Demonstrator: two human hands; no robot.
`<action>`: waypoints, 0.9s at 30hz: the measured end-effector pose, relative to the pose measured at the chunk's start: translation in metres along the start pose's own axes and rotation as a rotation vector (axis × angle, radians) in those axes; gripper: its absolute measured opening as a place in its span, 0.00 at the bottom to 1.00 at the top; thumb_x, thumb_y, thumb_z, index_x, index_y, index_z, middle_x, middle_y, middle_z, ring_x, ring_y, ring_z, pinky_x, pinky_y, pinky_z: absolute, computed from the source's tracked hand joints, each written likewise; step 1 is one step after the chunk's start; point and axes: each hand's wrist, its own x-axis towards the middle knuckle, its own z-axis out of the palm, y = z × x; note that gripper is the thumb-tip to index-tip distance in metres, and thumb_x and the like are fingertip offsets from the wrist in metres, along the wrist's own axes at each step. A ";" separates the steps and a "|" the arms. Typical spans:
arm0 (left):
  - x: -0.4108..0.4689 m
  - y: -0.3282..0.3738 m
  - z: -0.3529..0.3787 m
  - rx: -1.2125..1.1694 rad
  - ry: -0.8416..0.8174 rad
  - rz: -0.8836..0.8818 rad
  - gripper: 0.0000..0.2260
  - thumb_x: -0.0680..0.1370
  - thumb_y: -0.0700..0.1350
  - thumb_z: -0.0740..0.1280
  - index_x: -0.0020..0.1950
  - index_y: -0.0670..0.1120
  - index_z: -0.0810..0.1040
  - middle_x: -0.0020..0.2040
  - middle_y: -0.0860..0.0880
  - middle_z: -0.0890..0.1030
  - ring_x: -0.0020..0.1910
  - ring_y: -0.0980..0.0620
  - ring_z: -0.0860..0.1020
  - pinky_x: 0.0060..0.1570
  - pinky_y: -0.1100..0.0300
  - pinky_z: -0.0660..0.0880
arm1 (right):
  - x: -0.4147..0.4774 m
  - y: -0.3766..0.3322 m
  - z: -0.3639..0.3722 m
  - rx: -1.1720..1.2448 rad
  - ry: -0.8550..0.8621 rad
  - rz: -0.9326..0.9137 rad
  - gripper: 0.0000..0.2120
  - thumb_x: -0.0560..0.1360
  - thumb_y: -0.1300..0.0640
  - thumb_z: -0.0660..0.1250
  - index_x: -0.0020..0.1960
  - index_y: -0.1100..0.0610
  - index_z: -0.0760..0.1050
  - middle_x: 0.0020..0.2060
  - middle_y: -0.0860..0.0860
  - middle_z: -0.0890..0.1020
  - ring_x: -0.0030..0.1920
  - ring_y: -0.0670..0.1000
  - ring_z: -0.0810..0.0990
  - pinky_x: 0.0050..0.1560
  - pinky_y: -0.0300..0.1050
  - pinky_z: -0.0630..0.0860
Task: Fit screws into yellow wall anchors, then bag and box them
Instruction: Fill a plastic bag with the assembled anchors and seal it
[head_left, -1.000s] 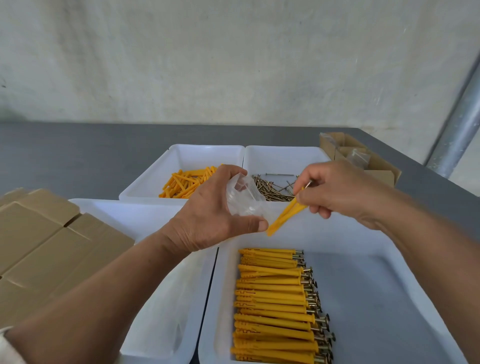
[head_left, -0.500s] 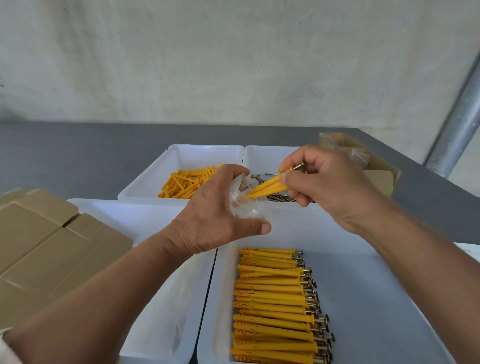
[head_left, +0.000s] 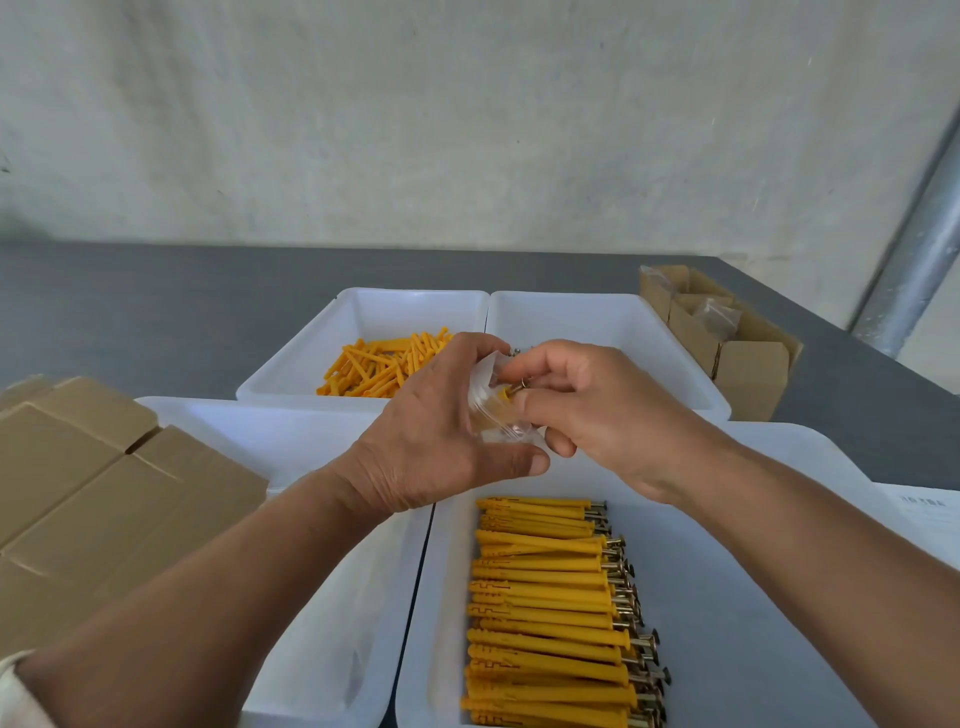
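Judged at the bagging stage; boxing not yet reached.

Grey table (head_left: 156, 312): matte, flat. White plastic trays on it, smooth, glossy, round-cornered.
- Near right tray (head_left: 779, 571): a neat row of assembled anchors (head_left: 545, 613), ribbed yellow plastic sleeves with metal screw heads all pointing right.
- Near left tray (head_left: 322, 597): contents not discernible.
- Far left tray (head_left: 363, 306): loose anchors (head_left: 384, 364) in a heap.
- Far right tray (head_left: 597, 322): contents hidden behind the hands.

Flat brown cardboard boxes (head_left: 104, 509) stacked at left. Open carton (head_left: 748, 364) far right, clear film visible inside.

Left hand (head_left: 441, 441) above the trays, fingers and thumb curled round a small clear bag (head_left: 493, 415): thin, crinkled film, mouth facing right. Right hand (head_left: 587, 410) pinching the screw end (head_left: 522, 384) of a yellow anchor set (head_left: 501, 400), mostly inside the bag.

Next move, as judged: push fully home, then release the pinch without dragging the set back out. Mouth to be held open meanwhile, since slippery film is liable to collapse. Closing and boxing to follow.
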 end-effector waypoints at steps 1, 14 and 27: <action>0.000 0.000 0.000 0.006 0.002 -0.002 0.35 0.60 0.59 0.77 0.63 0.55 0.67 0.53 0.59 0.77 0.52 0.61 0.76 0.49 0.66 0.75 | 0.000 0.000 0.000 -0.014 0.010 -0.002 0.10 0.76 0.63 0.68 0.53 0.50 0.79 0.40 0.49 0.85 0.24 0.41 0.73 0.31 0.39 0.70; 0.000 -0.002 0.001 -0.014 -0.022 0.005 0.38 0.57 0.64 0.74 0.63 0.56 0.66 0.52 0.60 0.77 0.51 0.61 0.78 0.49 0.66 0.75 | -0.001 0.004 0.004 -0.212 -0.066 -0.113 0.12 0.78 0.60 0.66 0.55 0.46 0.82 0.38 0.38 0.83 0.35 0.32 0.79 0.36 0.27 0.70; 0.002 -0.010 -0.002 0.007 0.050 -0.043 0.37 0.58 0.63 0.76 0.63 0.57 0.66 0.53 0.61 0.76 0.55 0.61 0.76 0.50 0.76 0.69 | 0.000 0.007 -0.023 -0.738 -0.161 0.085 0.16 0.80 0.61 0.59 0.54 0.44 0.81 0.49 0.39 0.80 0.50 0.42 0.76 0.47 0.32 0.70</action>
